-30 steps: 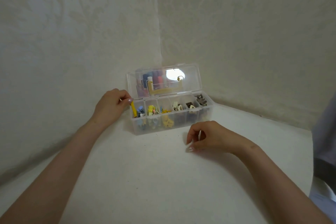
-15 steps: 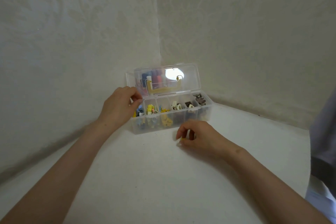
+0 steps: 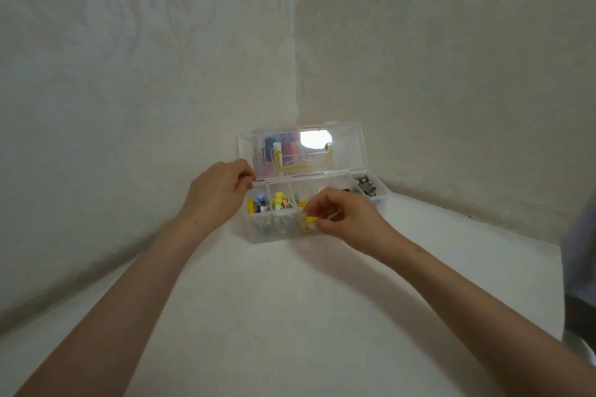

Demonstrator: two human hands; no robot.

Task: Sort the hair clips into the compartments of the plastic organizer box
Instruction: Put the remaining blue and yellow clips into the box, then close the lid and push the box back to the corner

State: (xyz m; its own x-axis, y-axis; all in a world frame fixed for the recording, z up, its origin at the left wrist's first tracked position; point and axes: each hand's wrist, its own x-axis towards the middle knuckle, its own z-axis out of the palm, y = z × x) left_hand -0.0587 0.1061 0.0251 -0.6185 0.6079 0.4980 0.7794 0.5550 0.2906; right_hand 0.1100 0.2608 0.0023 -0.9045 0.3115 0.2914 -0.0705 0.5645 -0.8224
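Note:
A clear plastic organizer box (image 3: 261, 237) stands open on the white table near the wall corner, its lid (image 3: 348, 145) raised upright. Small hair clips fill its row of compartments: blue and yellow ones (image 3: 258, 205) at the left, yellow ones (image 3: 279, 201) beside them, dark ones (image 3: 366, 185) at the far right. My left hand (image 3: 216, 193) rests against the box's left end, fingers curled at its back corner. My right hand (image 3: 345, 219) hovers at the box's front middle, pinching a small yellow hair clip (image 3: 310, 219) between thumb and fingers.
Pale patterned walls meet in a corner just behind the box. The white table (image 3: 290, 316) spreads toward me. A dark and white cloth edge (image 3: 580, 284) shows at the far right.
My right hand lifted off the table and moved up to the box front with a yellow clip. My left hand let its yellow clip into the left compartment and stays at the box's end.

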